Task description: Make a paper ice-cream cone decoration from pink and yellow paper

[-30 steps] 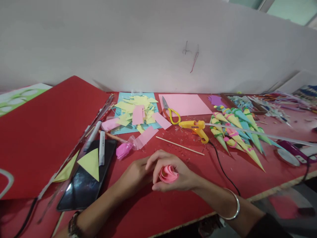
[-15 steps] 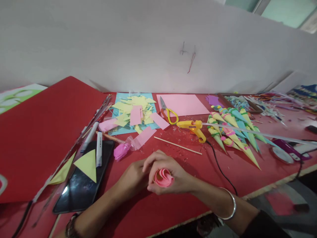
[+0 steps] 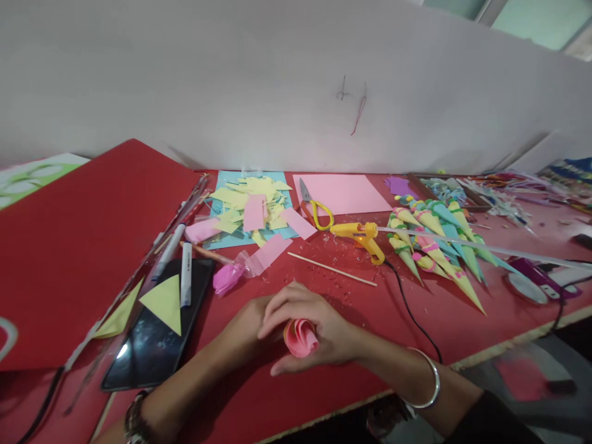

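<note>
A roll of pink paper (image 3: 300,338), with folded layers showing at its near end, sits in the curve of my right hand (image 3: 314,320). The fingers arch over the roll and the thumb lies below it, a little apart. Behind and to the left, my left hand (image 3: 254,320) reaches in against the roll's far side; its fingers are hidden by the right hand. Beyond the hands lie a thin wooden stick (image 3: 332,269) and a yellow hot glue gun (image 3: 361,237) with a long clear glue stick in its back. A pink paper bud (image 3: 227,279) in clear wrap lies left of them.
Scissors (image 3: 316,208) lie on pink sheets (image 3: 346,194), beside a heap of yellow cut pieces (image 3: 254,194). Several paper cones (image 3: 444,240) are piled right. A phone (image 3: 148,345) with yellow paper (image 3: 165,303) and a marker (image 3: 185,274) lies left. The glue gun's cord (image 3: 409,317) runs toward the front edge.
My right hand's grip has loosened: its thumb has moved down and away from the roll. The pink roll has shifted slightly left within the hand. My left hand stays behind it.
</note>
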Demonstrator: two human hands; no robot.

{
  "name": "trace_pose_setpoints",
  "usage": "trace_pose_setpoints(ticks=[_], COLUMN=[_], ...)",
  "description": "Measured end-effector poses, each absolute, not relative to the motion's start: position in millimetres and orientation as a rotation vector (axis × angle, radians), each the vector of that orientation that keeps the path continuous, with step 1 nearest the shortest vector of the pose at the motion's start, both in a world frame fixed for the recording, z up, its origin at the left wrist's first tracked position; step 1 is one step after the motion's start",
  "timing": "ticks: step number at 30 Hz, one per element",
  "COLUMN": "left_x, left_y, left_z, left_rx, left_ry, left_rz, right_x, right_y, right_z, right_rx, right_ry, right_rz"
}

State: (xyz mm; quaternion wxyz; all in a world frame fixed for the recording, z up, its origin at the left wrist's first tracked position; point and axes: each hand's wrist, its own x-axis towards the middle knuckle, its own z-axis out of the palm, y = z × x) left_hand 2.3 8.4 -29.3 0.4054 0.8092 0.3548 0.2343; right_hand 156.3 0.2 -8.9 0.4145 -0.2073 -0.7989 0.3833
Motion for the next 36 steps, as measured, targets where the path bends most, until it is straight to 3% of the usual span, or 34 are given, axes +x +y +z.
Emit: trace_pose_setpoints(ticks=[18,36], left_x=[-0.2,0.8], left_y=[12.3,11.8], left_z=[-35.4,-26.0], left_rx=[2.173,2.150], left_ry=[0.803,0.806], left_rz=[0.795,0.775], right_x=[159.8,158.5], right_y=[1.2,3.1], right_z=[-7.5,-12.9], right_rx=[-0.589,-0.753], right_ry=[-1.952,-1.799], right_rz=[1.021,1.041])
